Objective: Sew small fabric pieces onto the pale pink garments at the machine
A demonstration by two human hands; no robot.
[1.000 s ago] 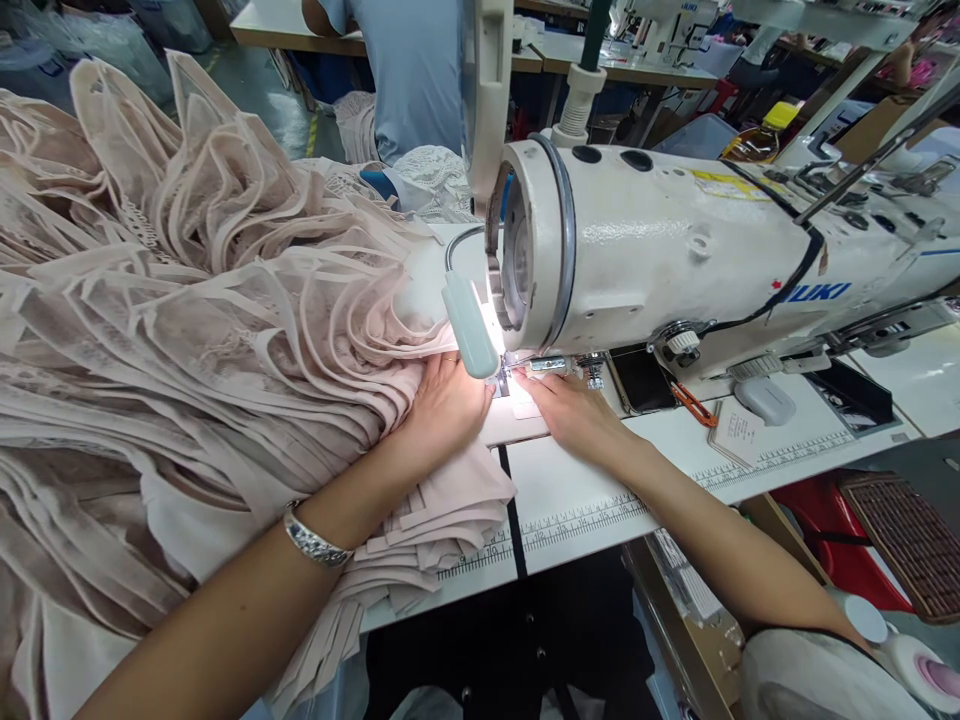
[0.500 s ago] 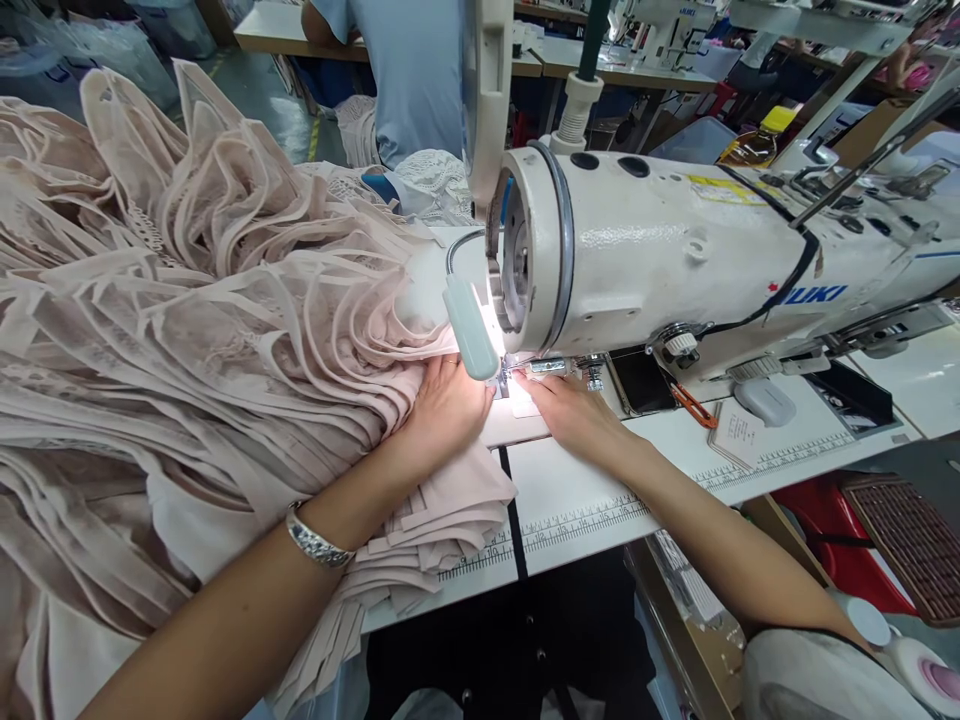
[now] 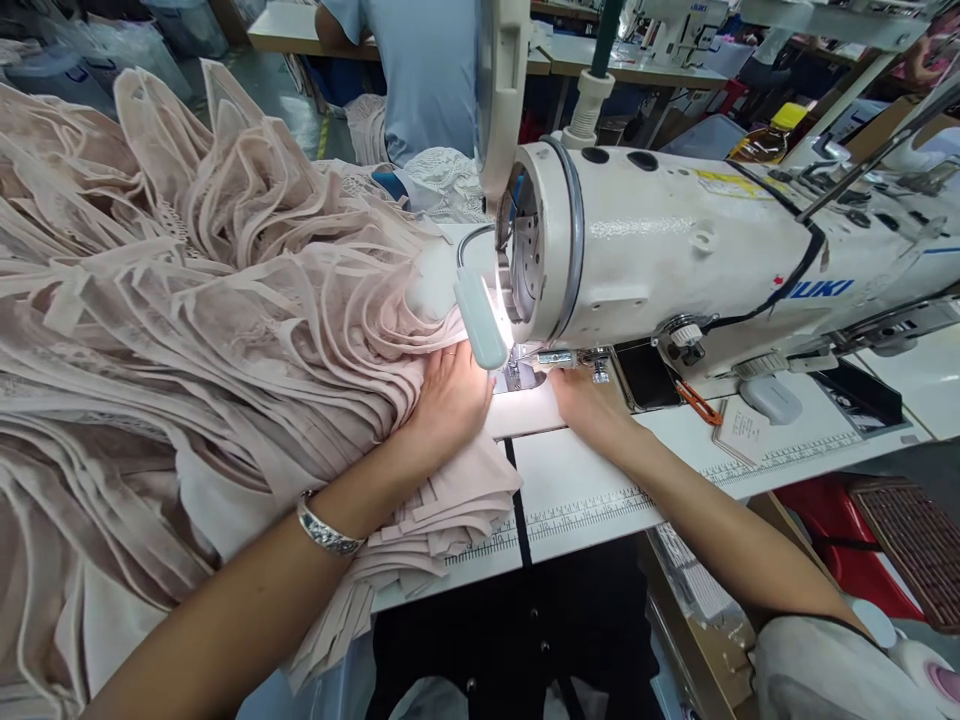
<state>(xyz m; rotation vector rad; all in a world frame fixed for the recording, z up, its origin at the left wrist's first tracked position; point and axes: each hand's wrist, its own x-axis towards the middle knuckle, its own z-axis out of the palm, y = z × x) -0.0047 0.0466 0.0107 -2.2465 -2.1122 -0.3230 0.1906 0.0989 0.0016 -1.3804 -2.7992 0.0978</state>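
A large heap of pale pink garments point(image 3: 300, 330) with narrow trims and lace covers the left of the sewing table. My left hand point(image 3: 454, 395) is at its right edge, closed on a pale pink garment just left of the needle; its fingertips are partly hidden. My right hand point(image 3: 592, 405), fingers curled in, rests on the machine bed right of the presser foot point(image 3: 514, 372). What it pinches, if anything, is hidden. The white sewing machine point(image 3: 645, 240) stands over both hands. A small lit lamp point(image 3: 480, 320) hangs by the needle.
Right of my right hand lie a black phone-like slab point(image 3: 646, 375), an orange-handled tool point(image 3: 699, 402), tags point(image 3: 741, 430), a grey rounded case point(image 3: 769, 398) and a black tray point(image 3: 859, 395). A printed ruler point(image 3: 585, 515) runs along the table's front edge. A person in blue point(image 3: 427, 80) sits beyond.
My right hand has shifted slightly right, away from the presser foot, and its fingers are more curled. My left hand stays by the needle. The whole view has shifted a little.
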